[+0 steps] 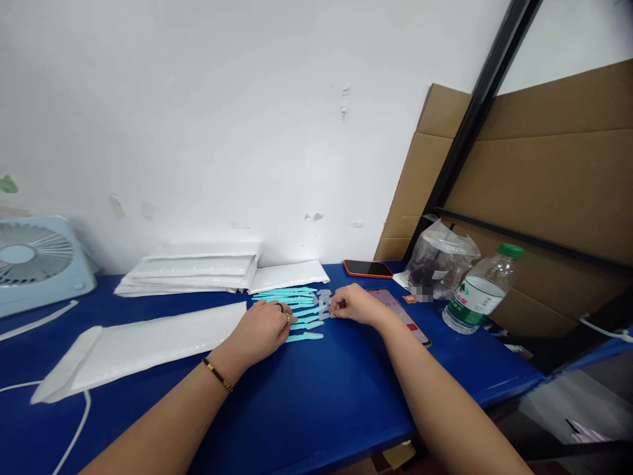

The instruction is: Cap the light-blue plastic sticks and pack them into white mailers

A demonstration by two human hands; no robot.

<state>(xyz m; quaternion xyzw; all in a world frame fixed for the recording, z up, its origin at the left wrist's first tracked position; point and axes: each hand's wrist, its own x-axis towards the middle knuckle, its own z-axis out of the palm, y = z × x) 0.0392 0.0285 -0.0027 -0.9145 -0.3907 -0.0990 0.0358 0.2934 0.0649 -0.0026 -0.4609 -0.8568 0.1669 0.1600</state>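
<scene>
Several thin turquoise plastic sticks [309, 325] lie side by side on the blue table [306, 402]. Over their left part rests my left hand [267, 328], with rings and a bracelet; its fingers are bent and what they grip, if anything, is hidden. At the right ends of the sticks are small translucent pieces [324, 303]. My right hand [352, 305] pinches at the edge of these pieces, its thumb and fingertips together; the thing between them is too small to make out.
An open white padded envelope [163, 343] lies at the left, with stacked envelopes [192, 270] behind. A fan [39, 264] stands far left. At the right are two phones [368, 268], a plastic bag [438, 260] and a bottle [477, 297].
</scene>
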